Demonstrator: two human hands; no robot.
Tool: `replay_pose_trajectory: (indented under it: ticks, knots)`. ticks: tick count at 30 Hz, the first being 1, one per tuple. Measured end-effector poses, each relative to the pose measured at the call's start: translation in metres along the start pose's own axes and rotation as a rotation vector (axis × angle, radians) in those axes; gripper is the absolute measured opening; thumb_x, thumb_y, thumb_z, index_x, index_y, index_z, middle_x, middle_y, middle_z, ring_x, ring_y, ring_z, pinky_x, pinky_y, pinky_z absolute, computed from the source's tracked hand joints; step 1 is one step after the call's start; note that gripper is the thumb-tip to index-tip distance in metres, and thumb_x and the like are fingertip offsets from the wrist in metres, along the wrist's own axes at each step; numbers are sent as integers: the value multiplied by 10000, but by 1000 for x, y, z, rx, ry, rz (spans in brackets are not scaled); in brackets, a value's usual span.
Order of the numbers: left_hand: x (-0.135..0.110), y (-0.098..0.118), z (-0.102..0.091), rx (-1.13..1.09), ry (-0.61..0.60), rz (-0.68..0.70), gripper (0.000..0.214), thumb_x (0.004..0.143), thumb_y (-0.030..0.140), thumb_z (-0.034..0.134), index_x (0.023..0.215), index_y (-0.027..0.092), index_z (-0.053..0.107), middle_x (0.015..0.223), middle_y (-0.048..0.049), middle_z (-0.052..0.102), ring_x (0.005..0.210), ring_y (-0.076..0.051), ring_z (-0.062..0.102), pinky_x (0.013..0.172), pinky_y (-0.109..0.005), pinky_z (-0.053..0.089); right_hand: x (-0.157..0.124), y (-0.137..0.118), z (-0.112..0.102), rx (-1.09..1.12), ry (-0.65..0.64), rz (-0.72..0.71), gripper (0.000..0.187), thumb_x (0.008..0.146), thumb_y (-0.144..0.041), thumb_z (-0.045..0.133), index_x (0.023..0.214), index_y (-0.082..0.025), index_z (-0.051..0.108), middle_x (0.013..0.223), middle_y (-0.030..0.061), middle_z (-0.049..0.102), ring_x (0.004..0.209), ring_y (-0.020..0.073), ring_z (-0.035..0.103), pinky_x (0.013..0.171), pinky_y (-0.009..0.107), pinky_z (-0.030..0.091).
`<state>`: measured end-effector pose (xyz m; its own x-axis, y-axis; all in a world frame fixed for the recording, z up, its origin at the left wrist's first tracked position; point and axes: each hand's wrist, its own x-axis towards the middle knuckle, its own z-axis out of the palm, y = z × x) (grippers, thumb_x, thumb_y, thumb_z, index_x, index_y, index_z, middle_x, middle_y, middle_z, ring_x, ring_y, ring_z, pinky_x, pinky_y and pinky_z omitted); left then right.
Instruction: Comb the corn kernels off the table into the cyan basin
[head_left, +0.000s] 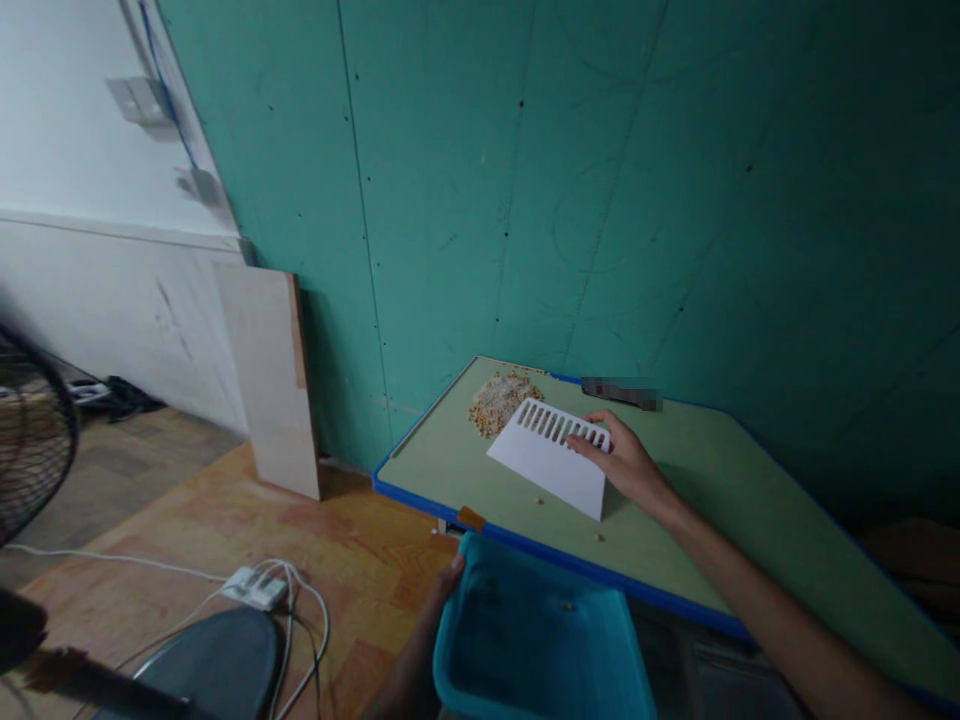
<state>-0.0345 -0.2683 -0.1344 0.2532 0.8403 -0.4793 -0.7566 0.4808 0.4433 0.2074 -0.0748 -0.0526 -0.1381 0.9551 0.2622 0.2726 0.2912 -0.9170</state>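
My right hand [626, 462] grips the top edge of a white slotted scraper [551, 458] standing tilted on a green table [697, 500]. A pile of yellow and white grains [501, 398] lies just beyond the scraper, near the table's far left corner. A few loose grains [540, 499] sit on the near side of the scraper. My left hand [448, 582] holds the left rim of a blue plastic bin [525, 640] kept below the table's front edge. A grain or two shows inside the bin.
A teal wall stands behind the table. A wooden board [271, 380] leans against it at left. On the wooden floor lie a white power strip [256, 588] with cables, a fan's dark base [217, 660] and its grille [30, 440].
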Motion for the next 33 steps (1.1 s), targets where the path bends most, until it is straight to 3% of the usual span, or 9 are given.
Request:
replay_pose_trajectory:
  ticks: [6, 10, 15, 23, 26, 33]
  knots:
    - [1, -1, -2, 12, 6, -22, 654, 863, 497, 670, 1440, 208, 561, 1320, -150, 716, 1242, -390, 642, 1054, -493, 500, -23, -2, -20, -26, 64, 24, 509, 688, -558, 791, 1006, -245, 547, 742, 14, 697, 623, 220, 644, 505, 304, 457]
    - [0, 0, -2, 26, 14, -60, 695, 847, 546, 674, 1430, 183, 566, 1304, -174, 719, 1203, -401, 666, 1061, -523, 489, -50, -3, -21, -110, 190, -7, 467, 741, -572, 754, 1017, -260, 544, 731, 24, 689, 619, 232, 638, 506, 320, 454]
    - [-1, 1, 1, 41, 15, -66, 689, 860, 546, 658, 1427, 167, 564, 1311, -182, 714, 1214, -398, 658, 1063, -516, 488, -64, -14, -1, -221, 281, -49, 421, 798, -572, 711, 1042, -272, 543, 733, 31, 692, 615, 237, 641, 515, 328, 457]
    - [-2, 4, 0, 20, 9, -46, 688, 882, 532, 633, 1476, 207, 508, 1395, -127, 671, 1328, -373, 574, 1113, -487, 450, -66, -32, 29, -238, 203, -71, 383, 861, -542, 665, 1079, -252, 540, 763, 16, 701, 636, 209, 651, 525, 290, 454]
    - [-2, 4, 1, 14, 1, -38, 690, 885, 531, 630, 1492, 234, 490, 1417, -102, 659, 1357, -361, 547, 1121, -468, 444, -59, -33, 21, -173, 175, -90, 400, 845, -539, 687, 1082, -244, 557, 780, 23, 704, 651, 205, 648, 532, 286, 463]
    - [-2, 4, 2, 18, -9, -24, 683, 881, 515, 643, 1481, 217, 509, 1403, -130, 665, 1327, -384, 572, 1082, -501, 480, -21, -22, -26, -150, 234, -143, 445, 758, -527, 761, 1046, -209, 638, 827, 48, 703, 690, 207, 627, 579, 308, 473]
